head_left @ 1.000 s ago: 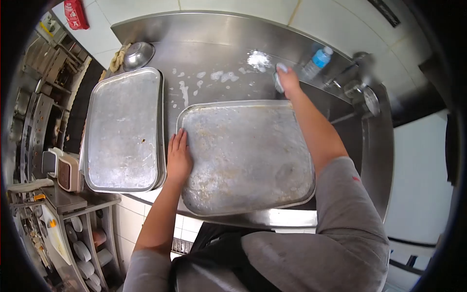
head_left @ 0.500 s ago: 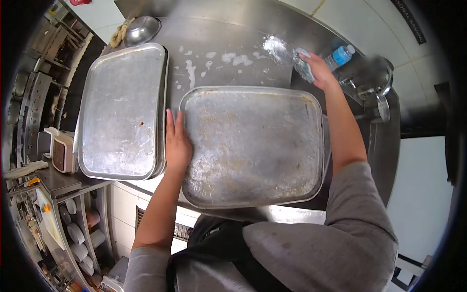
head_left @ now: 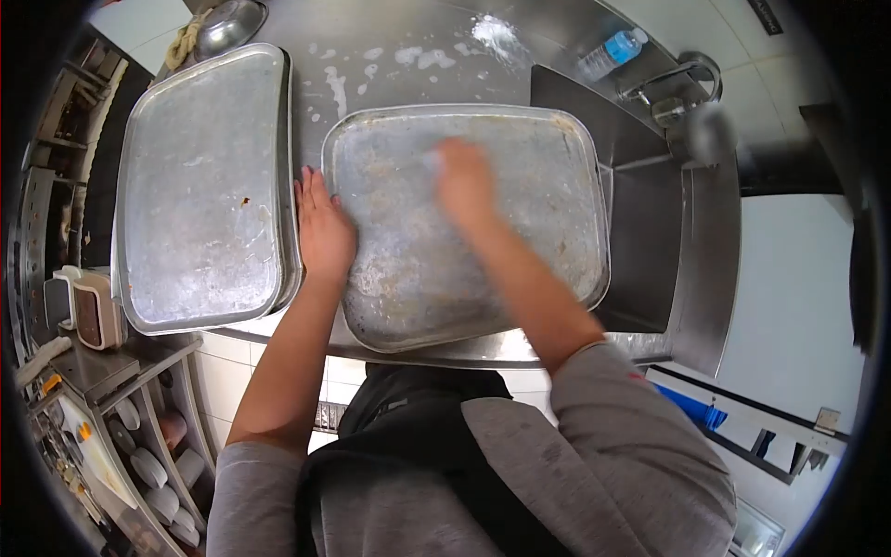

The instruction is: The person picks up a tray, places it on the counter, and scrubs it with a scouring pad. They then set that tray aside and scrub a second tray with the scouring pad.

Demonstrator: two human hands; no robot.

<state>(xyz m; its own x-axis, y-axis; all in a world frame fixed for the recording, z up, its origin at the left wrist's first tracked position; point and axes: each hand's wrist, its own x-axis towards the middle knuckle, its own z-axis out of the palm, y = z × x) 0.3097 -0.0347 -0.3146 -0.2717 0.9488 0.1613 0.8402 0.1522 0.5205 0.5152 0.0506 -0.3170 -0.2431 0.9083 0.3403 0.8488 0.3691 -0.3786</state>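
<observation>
My left hand (head_left: 325,232) lies against the left edge of a worn metal tray (head_left: 464,278), its fingers stretched out and pointing away from me. My right hand (head_left: 466,181) is over the upper middle of that tray, smeared by motion. Something pale shows at its fingertips, too blurred to make out clearly. Left of my left hand, a stack of similar trays (head_left: 204,186) has a small brown spot on its top tray. White powder (head_left: 497,37) lies on the steel counter behind the tray, with foamy patches to its left.
A water bottle (head_left: 613,54) lies near the faucet (head_left: 668,97) at the back right, beside a steel sink (head_left: 640,241). At the back left is a metal bowl (head_left: 230,28). Plates (head_left: 148,467) stand on shelves at the lower left.
My right hand has moved left from beside the powder to over the tray. The whole view has shifted, and the middle tray sits slightly tilted. My left hand stays at the tray's left edge.
</observation>
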